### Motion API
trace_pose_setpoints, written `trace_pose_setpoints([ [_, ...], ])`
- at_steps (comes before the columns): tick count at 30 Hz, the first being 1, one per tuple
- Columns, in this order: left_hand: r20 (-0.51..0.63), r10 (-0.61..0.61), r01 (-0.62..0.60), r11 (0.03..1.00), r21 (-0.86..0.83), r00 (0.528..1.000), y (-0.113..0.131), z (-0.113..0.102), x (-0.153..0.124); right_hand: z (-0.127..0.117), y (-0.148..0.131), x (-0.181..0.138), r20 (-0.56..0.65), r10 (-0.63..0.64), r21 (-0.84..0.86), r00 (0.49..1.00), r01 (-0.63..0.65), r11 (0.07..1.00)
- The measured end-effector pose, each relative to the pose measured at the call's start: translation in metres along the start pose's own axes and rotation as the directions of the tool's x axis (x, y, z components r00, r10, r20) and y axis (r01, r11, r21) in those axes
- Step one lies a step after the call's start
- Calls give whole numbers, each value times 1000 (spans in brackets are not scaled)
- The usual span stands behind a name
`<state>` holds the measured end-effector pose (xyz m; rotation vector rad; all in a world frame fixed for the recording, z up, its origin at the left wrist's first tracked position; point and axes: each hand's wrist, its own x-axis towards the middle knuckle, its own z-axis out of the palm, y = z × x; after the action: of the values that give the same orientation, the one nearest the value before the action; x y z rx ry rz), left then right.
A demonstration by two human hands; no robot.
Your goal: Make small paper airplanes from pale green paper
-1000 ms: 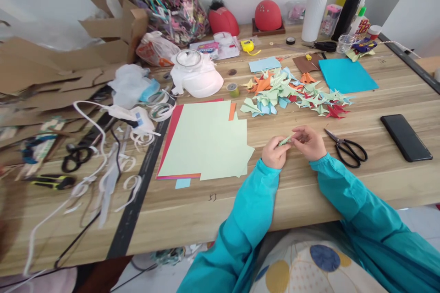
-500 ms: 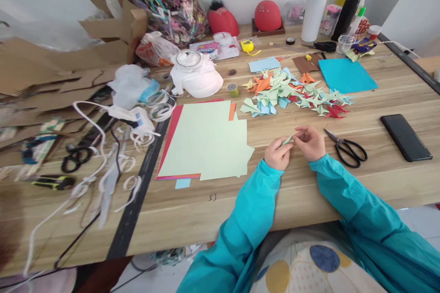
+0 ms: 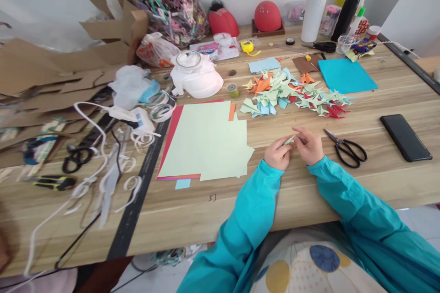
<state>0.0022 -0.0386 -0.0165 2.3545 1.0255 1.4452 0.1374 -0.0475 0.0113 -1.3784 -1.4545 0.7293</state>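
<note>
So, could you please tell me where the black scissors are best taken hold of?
The scissors lie flat, blades pointing away and left towards the right hand. Grip the handle loops, coming from above on the near right side, clear of the tips.

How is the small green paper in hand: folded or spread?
Folded: the green paper looks narrow, pointed, between left hand and right hand.

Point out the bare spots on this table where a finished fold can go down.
Bare wood: between scissors and phone; along the near edge of the table below the pale green sheets. Crowded: the folded-paper pile beyond the right hand, and the white straps at left.
</note>
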Motion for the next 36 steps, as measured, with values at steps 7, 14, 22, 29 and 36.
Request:
trace_pose_setpoints([
  [7, -72, -323, 289, 911, -292, 944, 1, 0, 3, -1, -3, 5, -21, 158, 263, 987, -147, 953],
  [14, 328, -634, 578, 235, -781, 700, -1, -4, 11, -11, 0, 17, 110, 244, 471, 963, -267, 840],
  [22, 452, -655, 603, 7, -798, 605, 2, -11, 18, -15, -5, 18, 347, 211, 459, 914, -362, 811],
  [29, 445, -662, 630, 52, -775, 603, -3, -9, 16, -14, -4, 17, 351, 179, 453, 919, -334, 826],
  [36, 380, -675, 617, 142, -774, 632, -6, -5, 14, -11, 5, 17, 334, 135, 403, 933, -271, 874],
])
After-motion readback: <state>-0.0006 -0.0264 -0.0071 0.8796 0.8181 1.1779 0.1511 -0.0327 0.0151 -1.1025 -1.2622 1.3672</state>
